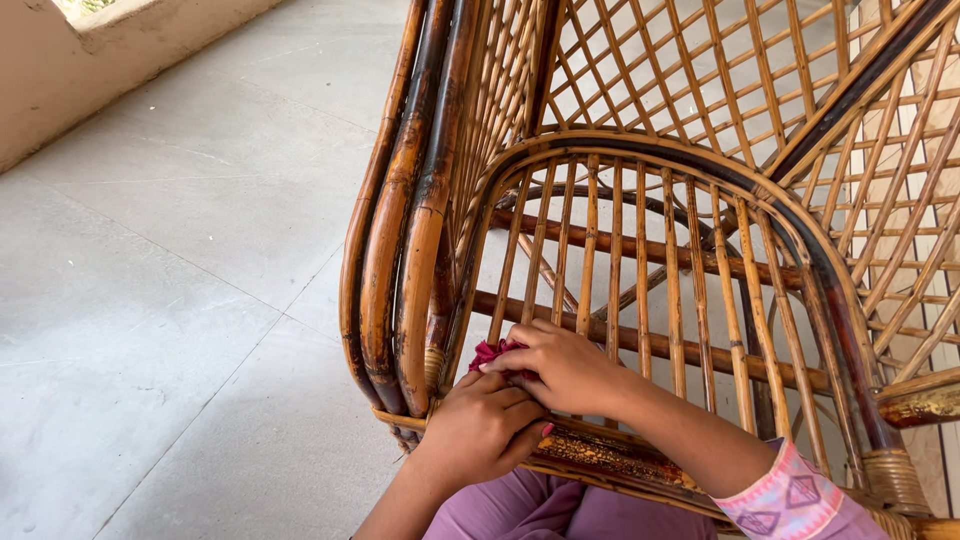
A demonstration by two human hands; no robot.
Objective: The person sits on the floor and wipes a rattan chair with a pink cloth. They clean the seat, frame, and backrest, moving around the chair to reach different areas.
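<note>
A brown cane chair (640, 200) with a slatted seat and lattice back fills the right of the head view. My right hand (560, 365) presses a small dark pink cloth (490, 352) against the seat's front left corner, fingers closed around it. My left hand (480, 430) lies just below, resting on the chair's front rail (600, 455) beside the bundled left armrest (400, 250). Most of the cloth is hidden under my fingers.
A grey tiled floor (180, 300) spreads to the left of the chair. A low pale wall (90, 60) runs along the upper left. My purple-clad lap (560, 510) is at the bottom edge, right against the chair front.
</note>
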